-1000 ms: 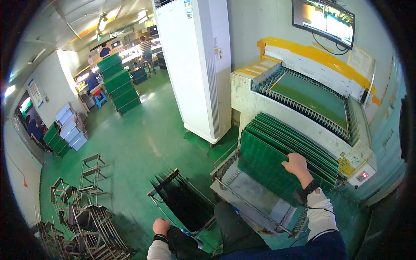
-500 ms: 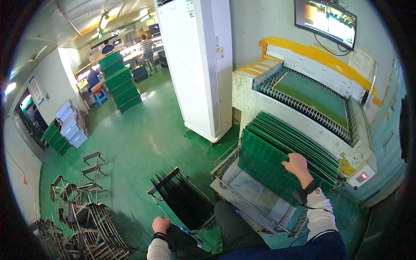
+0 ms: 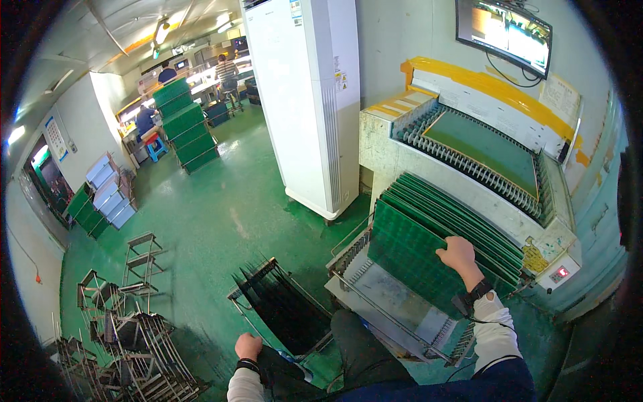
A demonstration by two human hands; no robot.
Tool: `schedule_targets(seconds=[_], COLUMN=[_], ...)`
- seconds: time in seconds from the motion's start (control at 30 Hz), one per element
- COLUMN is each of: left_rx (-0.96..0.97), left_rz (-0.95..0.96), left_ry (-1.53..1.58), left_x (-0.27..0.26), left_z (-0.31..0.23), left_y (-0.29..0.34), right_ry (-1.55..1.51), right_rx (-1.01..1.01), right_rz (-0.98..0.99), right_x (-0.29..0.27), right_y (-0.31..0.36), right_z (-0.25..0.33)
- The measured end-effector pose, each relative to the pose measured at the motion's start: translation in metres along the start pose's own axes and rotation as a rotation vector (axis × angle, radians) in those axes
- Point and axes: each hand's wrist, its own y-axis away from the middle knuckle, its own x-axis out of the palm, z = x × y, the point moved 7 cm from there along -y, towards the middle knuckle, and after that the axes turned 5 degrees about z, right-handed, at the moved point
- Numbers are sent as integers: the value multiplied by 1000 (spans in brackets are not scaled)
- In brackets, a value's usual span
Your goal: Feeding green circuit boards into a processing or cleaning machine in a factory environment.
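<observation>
My right hand (image 3: 459,258) is closed over the upper edge of the front green circuit board panel (image 3: 408,244), its thumb on the near face and the other fingers hidden behind. That panel leans in a metal slotted rack (image 3: 382,288), with several more green panels (image 3: 455,218) standing close behind it. Low in the picture, my left hand (image 3: 248,346) rests by my knee in a loose fist, with nothing seen in it. Between the hands, a lower rack on the floor carries several thin dark panels (image 3: 284,308).
Behind the rack stands a roller machine (image 3: 469,167) with a green board on its rollers. A tall white cabinet unit (image 3: 301,107) is left of it. Empty metal racks (image 3: 134,342) pile up at lower left. Farther off are stacked green panels (image 3: 184,127) and people at benches.
Both my hands and the panels stay in place. In the background, a seated person at the bench has shifted slightly, and a figure in the left doorway is no longer seen.
</observation>
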Motion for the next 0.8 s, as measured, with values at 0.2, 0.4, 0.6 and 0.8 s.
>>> schedule_targets(seconds=[0.2, 0.4, 0.6, 0.8], left_rx=[-13, -16, -21, -13], left_rz=[11, -3, -9, -4], left_ry=[-12, -3, -5, -2], left_x=[-1, -4, -5, -7], left_z=[1, -2, -2, -4], left_y=[0, 4, 4, 6], right_ry=[-10, -7, -13, -15], right_rx=[-2, 0, -27, -42], right_rz=[1, -11, -48, -81], right_x=[-1, 0, 0, 0], right_y=[1, 1, 1, 1], right_z=[3, 1, 2, 1])
